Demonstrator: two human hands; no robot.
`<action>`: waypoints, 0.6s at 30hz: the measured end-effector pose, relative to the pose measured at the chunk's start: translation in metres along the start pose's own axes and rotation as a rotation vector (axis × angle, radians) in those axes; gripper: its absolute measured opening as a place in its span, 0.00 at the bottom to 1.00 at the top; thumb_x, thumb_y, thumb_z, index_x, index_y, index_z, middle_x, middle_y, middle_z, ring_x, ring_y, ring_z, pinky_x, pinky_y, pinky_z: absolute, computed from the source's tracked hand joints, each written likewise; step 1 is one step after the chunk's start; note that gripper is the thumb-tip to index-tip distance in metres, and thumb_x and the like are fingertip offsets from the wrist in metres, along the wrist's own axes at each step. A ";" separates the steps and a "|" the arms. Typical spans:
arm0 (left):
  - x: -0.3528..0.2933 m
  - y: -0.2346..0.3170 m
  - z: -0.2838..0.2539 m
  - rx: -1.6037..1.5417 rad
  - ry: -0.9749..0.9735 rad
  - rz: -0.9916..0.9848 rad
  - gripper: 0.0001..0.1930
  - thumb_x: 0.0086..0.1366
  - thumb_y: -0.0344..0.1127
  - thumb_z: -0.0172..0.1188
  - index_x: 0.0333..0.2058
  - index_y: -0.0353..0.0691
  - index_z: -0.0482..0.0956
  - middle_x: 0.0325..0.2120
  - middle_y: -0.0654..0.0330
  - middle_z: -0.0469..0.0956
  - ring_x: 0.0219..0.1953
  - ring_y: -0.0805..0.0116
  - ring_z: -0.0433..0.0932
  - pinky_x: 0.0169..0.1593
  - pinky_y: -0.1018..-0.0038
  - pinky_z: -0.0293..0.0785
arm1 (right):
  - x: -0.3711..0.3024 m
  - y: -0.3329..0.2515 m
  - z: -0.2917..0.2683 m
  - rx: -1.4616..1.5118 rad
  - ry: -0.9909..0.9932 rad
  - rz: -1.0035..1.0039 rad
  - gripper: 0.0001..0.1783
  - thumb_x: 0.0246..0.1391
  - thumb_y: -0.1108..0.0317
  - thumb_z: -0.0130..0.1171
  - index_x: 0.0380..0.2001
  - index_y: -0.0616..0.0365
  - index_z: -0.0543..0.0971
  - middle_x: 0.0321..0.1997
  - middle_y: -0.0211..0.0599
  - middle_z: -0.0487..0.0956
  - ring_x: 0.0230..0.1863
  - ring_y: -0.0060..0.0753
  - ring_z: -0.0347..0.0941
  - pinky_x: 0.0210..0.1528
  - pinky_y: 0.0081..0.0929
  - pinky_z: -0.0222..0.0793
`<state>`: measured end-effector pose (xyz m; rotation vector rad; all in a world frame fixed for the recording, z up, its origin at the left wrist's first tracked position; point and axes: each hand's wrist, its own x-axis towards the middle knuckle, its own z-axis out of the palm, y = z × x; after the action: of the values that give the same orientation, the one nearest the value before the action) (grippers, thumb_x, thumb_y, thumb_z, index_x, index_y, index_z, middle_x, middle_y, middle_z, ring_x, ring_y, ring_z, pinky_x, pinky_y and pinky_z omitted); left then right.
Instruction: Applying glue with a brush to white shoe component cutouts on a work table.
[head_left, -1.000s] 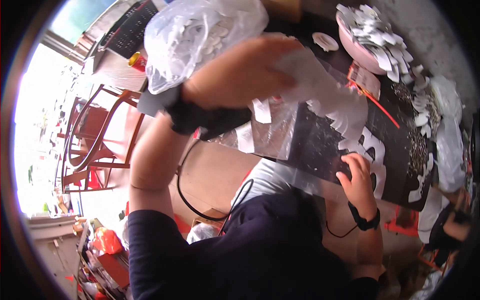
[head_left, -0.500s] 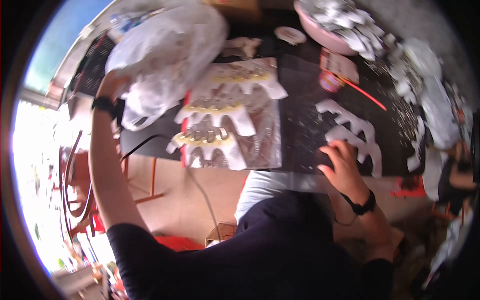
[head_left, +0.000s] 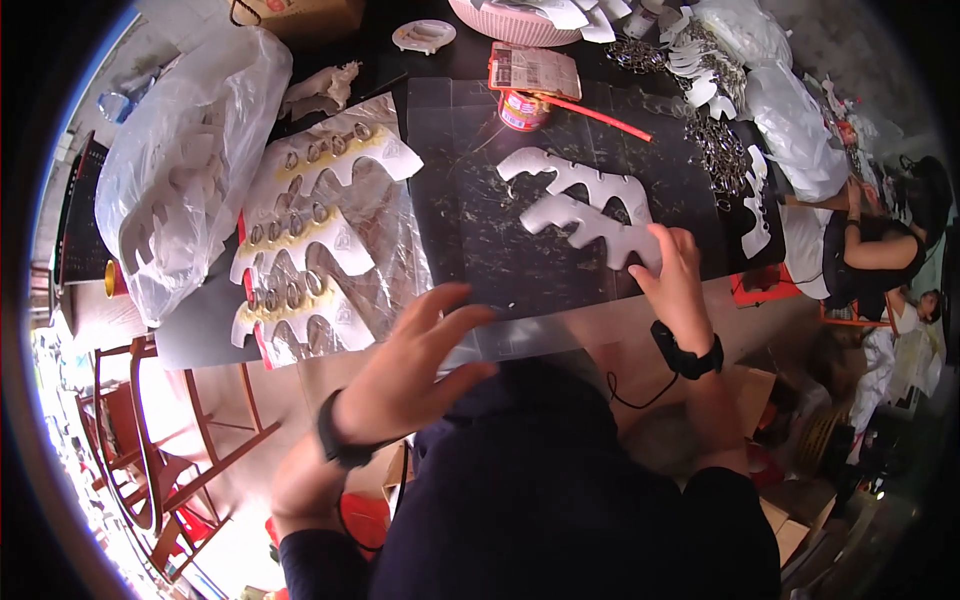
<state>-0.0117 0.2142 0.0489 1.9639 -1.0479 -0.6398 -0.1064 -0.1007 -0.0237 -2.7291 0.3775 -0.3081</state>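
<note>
My left hand [head_left: 415,365] hovers with fingers spread over the near edge of a clear plastic sheet [head_left: 520,335] lying on the black table [head_left: 500,230]. It holds nothing. My right hand [head_left: 675,265] presses flat on a white comb-shaped foam piece [head_left: 590,215]; a second such piece lies just beyond it. To the left lie several white toothed cards [head_left: 315,230] with metal rings, inside a clear bag.
A big clear bag of white pieces [head_left: 185,160] sits at the left. A pink basin [head_left: 520,20], a small red can [head_left: 522,110], a red stick [head_left: 600,115] and metal rings [head_left: 715,140] lie further back. Another person [head_left: 870,250] sits at the right. A wooden chair [head_left: 150,440] stands lower left.
My left hand let go of the big bag, now resting at the table's left, and came down to the clear sheet's near edge. My right hand stayed on the white piece.
</note>
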 end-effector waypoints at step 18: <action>0.118 -0.045 0.025 0.277 0.305 -0.174 0.18 0.53 0.36 0.60 0.44 0.44 0.71 0.49 0.48 0.63 0.53 0.50 0.61 0.57 0.63 0.57 | 0.037 -0.002 -0.026 0.090 -0.162 -0.252 0.27 0.37 0.75 0.63 0.45 0.59 0.68 0.46 0.51 0.63 0.47 0.54 0.62 0.49 0.40 0.63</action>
<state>0.0527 0.1196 -0.0096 2.3239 -0.8152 -0.2807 -0.0781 -0.1181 0.0073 -2.6889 -0.0248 -0.1628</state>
